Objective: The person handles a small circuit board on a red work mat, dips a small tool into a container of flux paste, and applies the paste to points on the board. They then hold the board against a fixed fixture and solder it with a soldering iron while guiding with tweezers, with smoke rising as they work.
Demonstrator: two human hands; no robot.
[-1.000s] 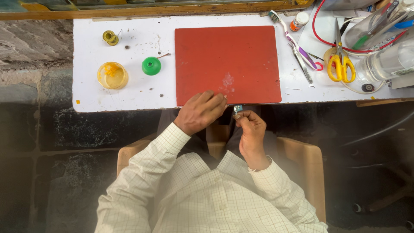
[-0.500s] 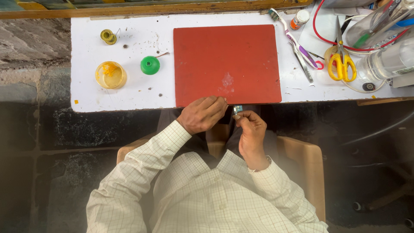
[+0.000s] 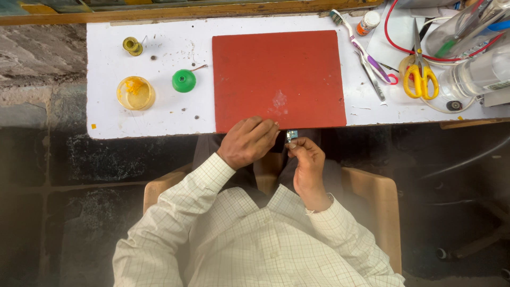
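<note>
My right hand point(image 3: 307, 167) pinches a small metallic and blue part point(image 3: 291, 135) just below the near edge of the white table point(image 3: 159, 111). Beside it, my left hand point(image 3: 247, 141) is curled with its fingers against the front edge of the red mat point(image 3: 276, 74), close to the small part; whether it holds anything is hidden. Both hands sit over my lap, in cream checked sleeves.
On the table's left stand a yellow-filled round dish point(image 3: 136, 92), a green cap point(image 3: 184, 81) and a small brass spool point(image 3: 131, 45). To the right lie a toothbrush point(image 3: 356, 42), tweezers point(image 3: 370, 76), yellow-handled scissors point(image 3: 421, 77), a red wire point(image 3: 393, 32) and clear containers point(image 3: 473, 74).
Both hands stay at the mat's front edge; my left hand has shifted slightly toward the small part. The view has drifted a little.
</note>
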